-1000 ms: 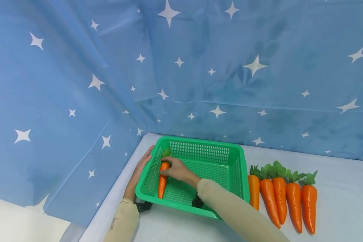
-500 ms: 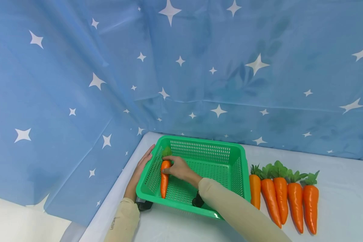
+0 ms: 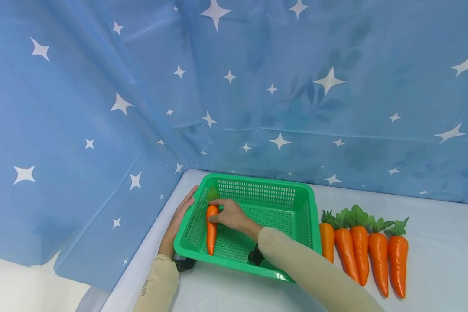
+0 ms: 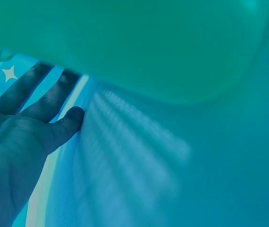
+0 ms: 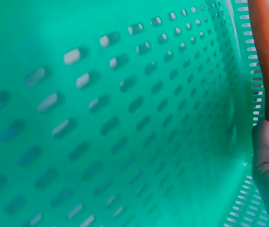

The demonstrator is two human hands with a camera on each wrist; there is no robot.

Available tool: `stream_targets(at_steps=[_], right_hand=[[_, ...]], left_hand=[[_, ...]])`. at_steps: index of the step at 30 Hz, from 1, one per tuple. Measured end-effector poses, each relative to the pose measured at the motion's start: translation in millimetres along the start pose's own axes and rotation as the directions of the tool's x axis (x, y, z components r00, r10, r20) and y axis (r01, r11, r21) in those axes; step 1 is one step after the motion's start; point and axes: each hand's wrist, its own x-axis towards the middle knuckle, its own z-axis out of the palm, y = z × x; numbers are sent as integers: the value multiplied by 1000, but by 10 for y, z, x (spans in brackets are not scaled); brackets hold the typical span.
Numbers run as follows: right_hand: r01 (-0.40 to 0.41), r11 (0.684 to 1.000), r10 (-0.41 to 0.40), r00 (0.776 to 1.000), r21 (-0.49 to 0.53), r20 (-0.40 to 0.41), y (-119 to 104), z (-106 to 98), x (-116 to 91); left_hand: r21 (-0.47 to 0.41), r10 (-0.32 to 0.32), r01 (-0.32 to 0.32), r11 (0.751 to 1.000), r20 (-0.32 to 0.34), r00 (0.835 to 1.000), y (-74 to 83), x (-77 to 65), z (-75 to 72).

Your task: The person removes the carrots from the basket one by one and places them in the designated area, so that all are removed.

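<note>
A green plastic basket with slotted walls sits on the white tabletop. Inside it, along the left wall, is an orange carrot with leafy green tops pointing to the back. My right hand reaches into the basket and pinches this carrot near its leafy end; the thumb lies against it in the right wrist view. My left hand rests along the outside of the basket's left wall with fingers extended. The left wrist view shows that hand's fingers beneath the blurred green rim.
To the right of the basket, several more carrots lie side by side, leaves toward the back. A blue star-patterned cloth hangs behind and to the left of the table. Dark wrist devices show on both arms.
The carrot in my right hand has turned slightly, its tip swinging a little to the right, and the hand has shifted slightly. My left hand stays at the basket's side.
</note>
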Motion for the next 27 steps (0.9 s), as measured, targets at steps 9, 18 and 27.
stream_targets(at_steps=[9,18,27], right_hand=[[39,996,-39,999,80,-1,-96,-221,-71],[20,996,-21,1000,83,15,-224,-401,-164],[34,990,-40,999,138,37,-348,-544,-307]], left_hand=[[-42,2,-1,999,12,1000,15,11,9],[-78,-3,4,997,16,1000,29,4,10],[-2,31,-31,1000,-3,1000,6,6,-4]])
